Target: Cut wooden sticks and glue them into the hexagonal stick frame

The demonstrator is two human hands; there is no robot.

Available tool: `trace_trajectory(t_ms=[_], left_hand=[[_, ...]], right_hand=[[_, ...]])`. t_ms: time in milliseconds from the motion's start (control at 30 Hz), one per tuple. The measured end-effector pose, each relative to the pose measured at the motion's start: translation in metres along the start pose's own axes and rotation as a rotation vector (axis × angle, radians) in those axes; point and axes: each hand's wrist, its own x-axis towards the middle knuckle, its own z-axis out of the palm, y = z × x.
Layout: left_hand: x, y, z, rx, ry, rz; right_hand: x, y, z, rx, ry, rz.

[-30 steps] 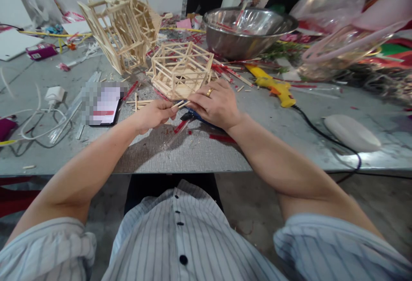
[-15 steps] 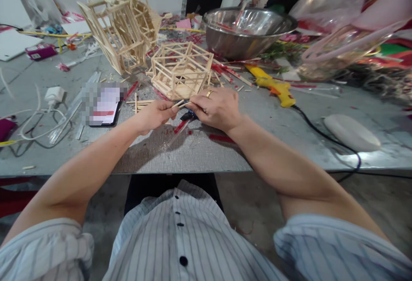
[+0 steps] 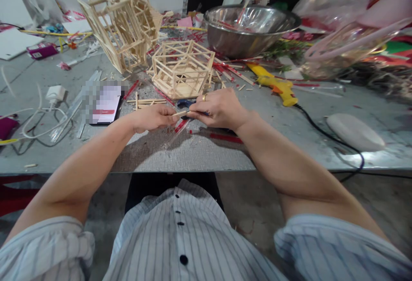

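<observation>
My left hand pinches a short, pale wooden stick between thumb and fingertips. At the stick's other end, the closed fingertips of my right hand, with a ring on one finger, meet it. A blue-handled tool with a dark tip, like pliers or cutters, shows behind and under the right fingers, partly hidden by them. Just beyond my hands stands an open frame of glued wooden sticks. Loose sticks lie beside it, behind my left hand.
A larger stick structure stands at the back left, and a metal bowl at the back. To the right are a yellow glue gun with its cord and a pale oval object. A phone and charger lie left.
Both hands have come slightly nearer to me, the stick between them now lower. More of the blue-handled tool shows behind my right fingers. The view has shifted slightly.
</observation>
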Motion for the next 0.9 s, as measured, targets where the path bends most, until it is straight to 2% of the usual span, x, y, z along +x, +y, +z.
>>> trace_trajectory(t_ms=[533, 900], left_hand=[[-0.004, -0.002, -0.011, 0.156, -0.146, -0.035], [0.000, -0.001, -0.007, -0.099, -0.009, -0.016]], right_hand=[[0.002, -0.001, 0.001, 0.331, -0.119, -0.092], [0.008, 0.009, 0.013, 0.567, -0.033, 0.190]])
